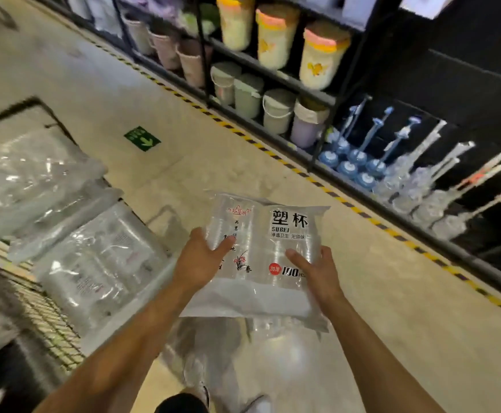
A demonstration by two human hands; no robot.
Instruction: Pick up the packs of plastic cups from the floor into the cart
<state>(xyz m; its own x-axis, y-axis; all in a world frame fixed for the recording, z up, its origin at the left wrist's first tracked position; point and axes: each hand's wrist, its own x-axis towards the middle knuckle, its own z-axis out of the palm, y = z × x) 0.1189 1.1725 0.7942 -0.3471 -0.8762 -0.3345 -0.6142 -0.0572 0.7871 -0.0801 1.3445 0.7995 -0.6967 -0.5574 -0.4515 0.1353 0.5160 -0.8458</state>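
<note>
Two bare forearms reach forward from the bottom edge toward the middle of the view. Left hand (pixel 201 257) and right hand (pixel 318 272) together hold one pack of plastic cups (pixel 273 234) in the air above the floor (pixel 377 293), its printed face turned up toward the camera.

Left grip: the thumb lies across the printed face near the pack's left edge and the fingers wrap behind that edge, pinching the pack. Right grip: the thumb presses on the face near the red "100" label and the fingers curl round the right edge, likewise pinching the pack. The pack is a clear bag with black lettering, a small flower drawing and an opaque white band along its near end.

Below the held pack, more clear packs (pixel 213 353) lie on the floor close to the person's feet; they are blurred, and their number cannot be told.

To the left stands the cart (pixel 49 323), with a wire-mesh bed. Several packs in the cart (pixel 94 263) lie flat and overlap one another, with further ones behind them toward the upper left.

On the right, a dark shelf unit (pixel 273 76) runs along the aisle. It carries tall lidded containers (pixel 322 55) on the upper level and pale buckets (pixel 276 111) below. Blue plungers (pixel 347 168) stand just beside the shelf's lower end, with clear-wrapped long-handled items further right. A yellow-and-black tape line (pixel 243 135) on the floor follows the shelf front, and a green arrow sign (pixel 142 138) is stuck to the floor between the cart and the shelf.
</note>
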